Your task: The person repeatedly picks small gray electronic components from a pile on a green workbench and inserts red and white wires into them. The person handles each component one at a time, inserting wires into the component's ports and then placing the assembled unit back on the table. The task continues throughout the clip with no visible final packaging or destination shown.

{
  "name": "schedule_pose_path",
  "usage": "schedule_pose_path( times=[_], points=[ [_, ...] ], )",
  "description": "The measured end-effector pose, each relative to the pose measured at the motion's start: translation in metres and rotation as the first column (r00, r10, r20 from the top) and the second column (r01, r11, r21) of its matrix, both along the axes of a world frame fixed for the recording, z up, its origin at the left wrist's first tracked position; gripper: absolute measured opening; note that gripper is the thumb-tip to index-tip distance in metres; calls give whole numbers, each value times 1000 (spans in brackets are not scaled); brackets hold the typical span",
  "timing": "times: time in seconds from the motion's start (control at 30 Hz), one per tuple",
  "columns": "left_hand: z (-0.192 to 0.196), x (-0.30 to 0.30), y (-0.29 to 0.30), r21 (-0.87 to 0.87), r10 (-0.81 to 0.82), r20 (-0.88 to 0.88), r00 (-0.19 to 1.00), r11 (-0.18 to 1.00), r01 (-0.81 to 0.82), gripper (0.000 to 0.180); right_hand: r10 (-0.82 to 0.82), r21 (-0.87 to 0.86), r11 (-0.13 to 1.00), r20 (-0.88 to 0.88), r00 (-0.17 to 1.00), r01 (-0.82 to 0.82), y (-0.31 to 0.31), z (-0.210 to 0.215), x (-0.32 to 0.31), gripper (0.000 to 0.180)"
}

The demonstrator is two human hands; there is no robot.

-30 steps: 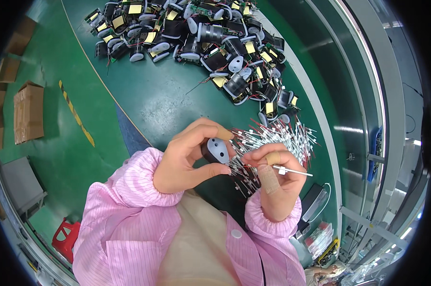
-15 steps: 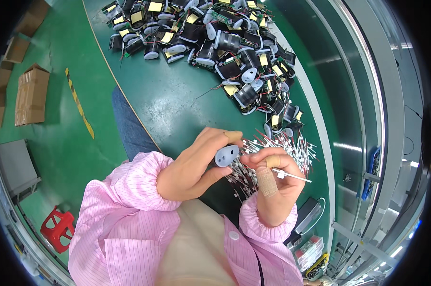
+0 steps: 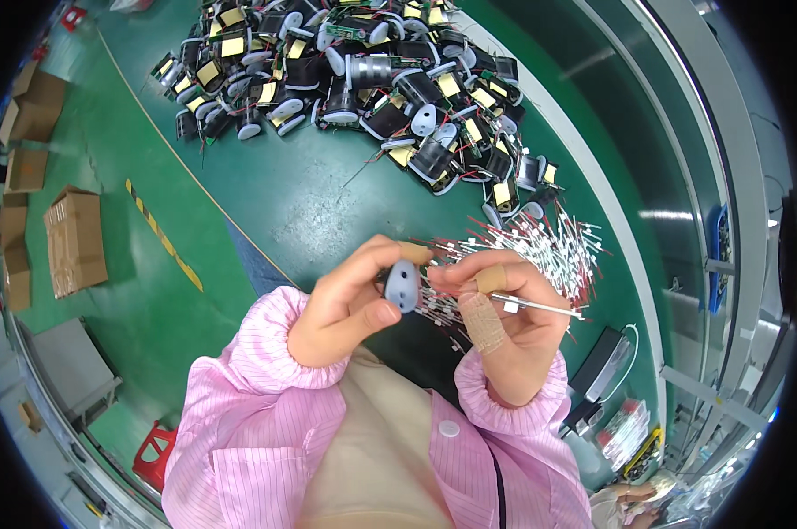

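Bench top (image 3: 284, 189): green; black units (image 3: 341, 97) with grey ends heaped at the far side; white-and-red leads (image 3: 553, 256) piled nearer, at right;
Floor (image 3: 152, 339): green; cardboard box (image 3: 77, 242) standing at left;
Left hand (image 3: 341, 309): grasping a grey-capped piece (image 3: 405, 286) between thumb and fingers, above the near bench top;
Right hand (image 3: 515, 331): closed around a thin white lead (image 3: 544, 307), one end jutting rightward; fingertips beside the grey-capped piece, contact impossible to tell

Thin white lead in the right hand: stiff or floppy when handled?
Probably fairly stiff: the thin white lead juts nearly straight out of the right hand. Likely light, being so slim. It might snag if dropped onto the pile of similar leads, which lie criss-crossed.
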State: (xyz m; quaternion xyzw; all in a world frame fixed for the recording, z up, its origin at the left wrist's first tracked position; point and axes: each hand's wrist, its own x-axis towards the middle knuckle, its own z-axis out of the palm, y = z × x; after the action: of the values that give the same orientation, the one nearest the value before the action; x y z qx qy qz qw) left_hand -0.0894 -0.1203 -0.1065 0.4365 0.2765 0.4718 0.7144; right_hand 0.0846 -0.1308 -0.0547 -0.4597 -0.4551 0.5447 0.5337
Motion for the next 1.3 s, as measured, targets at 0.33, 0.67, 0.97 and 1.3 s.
schedule_pose_path(
  times=[0.33, 0.67, 0.97, 1.3],
  points=[
    [-5, 4, -4, 526, 327, -356, 875, 844, -102, 53, 41, 45, 998, 48, 998, -43, 3, -5, 6, 12],
    [-8, 8, -2, 702, 407, -328, 852, 709, -69, 36, -40, 76, 996, 73, 997, 35, -3, 0, 8, 12],
    [-5, 13, -3, 769, 490, -274, 828, 628, -117, 38, -22, 267, 962, 279, 960, -55, -5, 7, 9, 14],
    [-2, 8, -4, 804, 503, -301, 810, 591, -69, 40, -96, 333, 943, 306, 947, -12, -6, 8, 6, 17]
  ],
)
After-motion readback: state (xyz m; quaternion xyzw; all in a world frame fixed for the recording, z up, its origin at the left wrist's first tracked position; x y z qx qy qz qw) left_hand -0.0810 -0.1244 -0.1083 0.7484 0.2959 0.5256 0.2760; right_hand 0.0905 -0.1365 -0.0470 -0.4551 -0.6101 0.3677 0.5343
